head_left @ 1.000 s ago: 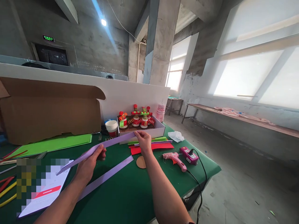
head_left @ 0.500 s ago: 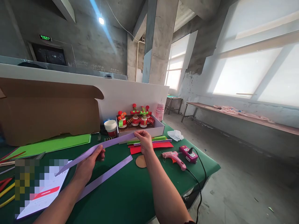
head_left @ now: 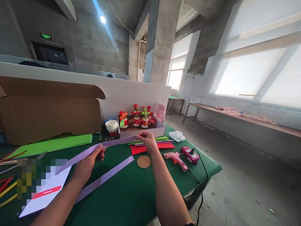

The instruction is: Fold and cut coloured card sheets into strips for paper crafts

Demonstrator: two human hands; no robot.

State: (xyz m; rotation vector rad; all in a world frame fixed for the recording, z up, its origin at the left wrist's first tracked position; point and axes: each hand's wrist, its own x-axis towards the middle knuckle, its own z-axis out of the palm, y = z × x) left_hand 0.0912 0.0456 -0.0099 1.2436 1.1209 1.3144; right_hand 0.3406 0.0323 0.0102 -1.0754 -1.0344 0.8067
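A long purple paper strip (head_left: 82, 154) is held up above the table between both hands. My left hand (head_left: 90, 163) pinches it near its middle, and my right hand (head_left: 147, 140) grips its far right end between thumb and fingers. Below them, a second purple strip (head_left: 108, 176) lies slantwise on the green tabletop (head_left: 122, 201), its near end hidden behind my left forearm. Close under my right wrist rests a round brown disc (head_left: 143, 162). Behind that hand are red paper (head_left: 141, 150) and a stack of green and purple strips (head_left: 162, 139).
A pink glue gun (head_left: 176, 159) lies at the right beside a magenta power block (head_left: 189, 155), cords hanging off the edge. Farther back stand paper cups (head_left: 111, 128) and a shallow box (head_left: 150, 133) of spring figures. A lit tablet (head_left: 44, 196) is at left; crumpled tissue (head_left: 177, 136) lies behind.
My right hand has shifted very slightly right and down with the strip's end, uncovering more of the brown disc. Both hands keep their hold.
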